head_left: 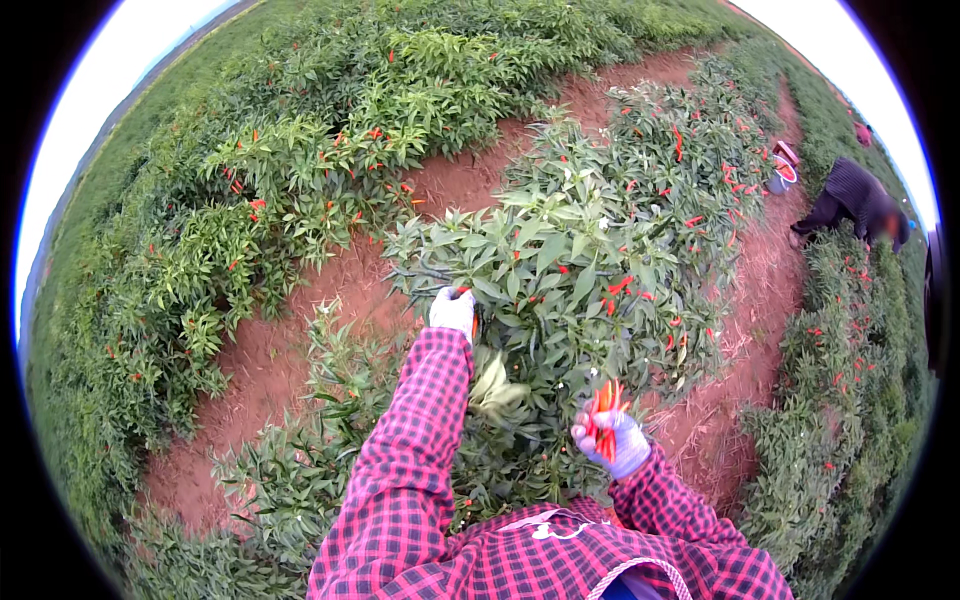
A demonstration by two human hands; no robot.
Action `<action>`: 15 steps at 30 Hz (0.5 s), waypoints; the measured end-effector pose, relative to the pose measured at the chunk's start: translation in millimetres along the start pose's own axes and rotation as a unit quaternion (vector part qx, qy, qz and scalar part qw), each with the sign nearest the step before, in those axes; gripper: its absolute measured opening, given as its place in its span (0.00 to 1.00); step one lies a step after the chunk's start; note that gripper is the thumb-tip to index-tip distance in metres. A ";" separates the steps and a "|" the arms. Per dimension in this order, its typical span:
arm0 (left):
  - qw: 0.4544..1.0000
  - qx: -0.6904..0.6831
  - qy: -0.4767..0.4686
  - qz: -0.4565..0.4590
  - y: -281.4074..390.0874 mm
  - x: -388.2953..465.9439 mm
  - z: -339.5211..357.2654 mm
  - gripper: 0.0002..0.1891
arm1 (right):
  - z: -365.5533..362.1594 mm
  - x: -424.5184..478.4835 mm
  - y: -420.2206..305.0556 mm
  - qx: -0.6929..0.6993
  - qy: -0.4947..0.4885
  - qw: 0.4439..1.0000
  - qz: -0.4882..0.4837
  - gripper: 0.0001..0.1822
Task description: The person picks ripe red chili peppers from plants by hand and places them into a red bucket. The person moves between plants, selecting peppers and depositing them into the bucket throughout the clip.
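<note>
My left hand, in a pale glove, reaches into the near edge of a chili plant. Its fingers are closed around a red chili pepper, mostly hidden by the hand. A sliver of orange-red shows at the glove's right side. Long dark green chilies stick out just beyond the fingertips. Lower and to the right, my right hand, also gloved, grips a bunch of red and orange chilies whose ends poke out above and below the fist. More ripe chilies hang among the leaves ahead.
Red soil furrows run on both sides of this row. Dense pepper rows stand to the left and right. A bucket with red chilies stands in the right furrow, near another person bent over the plants.
</note>
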State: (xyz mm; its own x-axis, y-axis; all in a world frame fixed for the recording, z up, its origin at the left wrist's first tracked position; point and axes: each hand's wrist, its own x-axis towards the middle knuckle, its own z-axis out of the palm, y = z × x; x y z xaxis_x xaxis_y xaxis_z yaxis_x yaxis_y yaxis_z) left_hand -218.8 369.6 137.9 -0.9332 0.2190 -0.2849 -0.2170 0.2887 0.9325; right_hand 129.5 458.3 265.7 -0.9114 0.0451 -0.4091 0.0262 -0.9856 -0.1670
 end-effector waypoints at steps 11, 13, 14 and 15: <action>0.998 0.044 0.039 0.026 38.7 0.4 46.7 0.13 | -70.8 -45.2 -55.9 0.028 0.093 0.995 0.003 0.10; 0.992 -0.067 0.054 -0.092 13.9 10.7 59.6 0.06 | -76.4 -47.1 -69.9 0.031 0.106 0.994 0.004 0.10; 0.967 -0.192 0.015 -0.165 31.8 -8.2 69.2 0.06 | -77.7 -50.0 -79.6 0.030 0.115 0.993 -0.001 0.10; 0.956 -0.240 -0.012 -0.165 10.0 5.5 85.9 0.05 | -78.6 -54.0 -89.8 0.026 0.124 0.992 -0.017 0.11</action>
State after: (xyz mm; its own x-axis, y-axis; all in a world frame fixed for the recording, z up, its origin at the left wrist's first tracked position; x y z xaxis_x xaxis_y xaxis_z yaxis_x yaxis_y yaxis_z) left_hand -201.5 453.7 126.7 -0.7850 0.2130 -0.5818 -0.6114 -0.1145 0.7830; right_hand 208.7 557.2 232.2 -0.7818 0.1112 -0.6135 -0.0303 -0.9896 -0.1408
